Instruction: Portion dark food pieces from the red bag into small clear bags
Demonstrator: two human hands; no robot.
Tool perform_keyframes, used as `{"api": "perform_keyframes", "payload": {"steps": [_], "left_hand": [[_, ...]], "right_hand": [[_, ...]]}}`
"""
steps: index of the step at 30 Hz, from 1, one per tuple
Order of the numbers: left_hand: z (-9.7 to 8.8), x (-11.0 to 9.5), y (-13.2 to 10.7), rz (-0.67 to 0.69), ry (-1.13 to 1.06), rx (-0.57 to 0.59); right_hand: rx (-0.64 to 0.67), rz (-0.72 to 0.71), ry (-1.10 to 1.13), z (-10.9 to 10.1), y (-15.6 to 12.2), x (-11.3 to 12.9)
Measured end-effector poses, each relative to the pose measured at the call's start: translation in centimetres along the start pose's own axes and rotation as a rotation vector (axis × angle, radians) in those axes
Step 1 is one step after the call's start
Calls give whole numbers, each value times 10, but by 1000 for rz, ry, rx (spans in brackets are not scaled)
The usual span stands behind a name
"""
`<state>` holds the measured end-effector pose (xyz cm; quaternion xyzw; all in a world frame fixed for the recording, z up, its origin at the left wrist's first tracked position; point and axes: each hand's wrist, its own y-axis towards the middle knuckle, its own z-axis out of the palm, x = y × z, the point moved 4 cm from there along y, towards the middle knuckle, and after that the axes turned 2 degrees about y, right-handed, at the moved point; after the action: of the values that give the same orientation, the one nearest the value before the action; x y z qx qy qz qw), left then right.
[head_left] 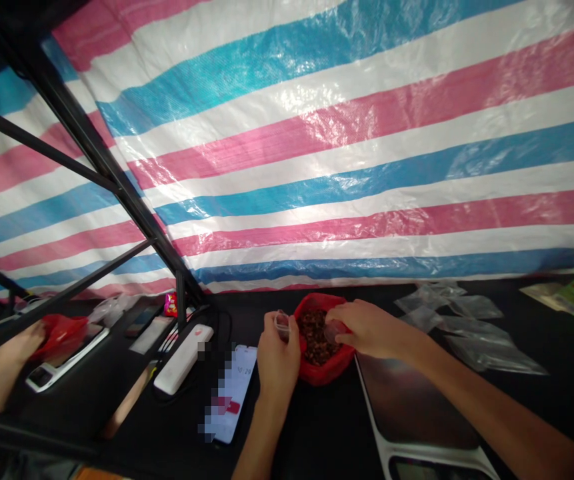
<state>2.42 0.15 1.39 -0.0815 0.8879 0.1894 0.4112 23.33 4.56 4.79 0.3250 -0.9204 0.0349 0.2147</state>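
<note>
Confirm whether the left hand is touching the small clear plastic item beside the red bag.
Touching: the head view shows the left hand gripping the small clear plastic item between thumb and fingers.

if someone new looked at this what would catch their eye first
Probably the big red, white and blue striped sheet, which fills the upper part of the view. Next, perhaps, the bright red bag of brown bits below it, with the right hand at its opening and the left hand beside it, holding something of clear plastic.
</note>
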Motion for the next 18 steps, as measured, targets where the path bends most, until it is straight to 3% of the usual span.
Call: {"api": "perform_keyframes", "payload": {"steps": [4, 8, 13, 18], "left_hand": [[-11, 13, -37, -146, 152, 104], [7, 25, -72, -193, 55, 255], [37, 28, -82, -205, -159, 38], [60, 36, -80, -217, -21, -425]], "right_hand": [[72, -32, -60, 9, 4, 2], [117, 3, -93, 12, 4, 2], [184, 39, -133, 16, 0, 1], [128, -45, -68, 20, 3, 6]]}}
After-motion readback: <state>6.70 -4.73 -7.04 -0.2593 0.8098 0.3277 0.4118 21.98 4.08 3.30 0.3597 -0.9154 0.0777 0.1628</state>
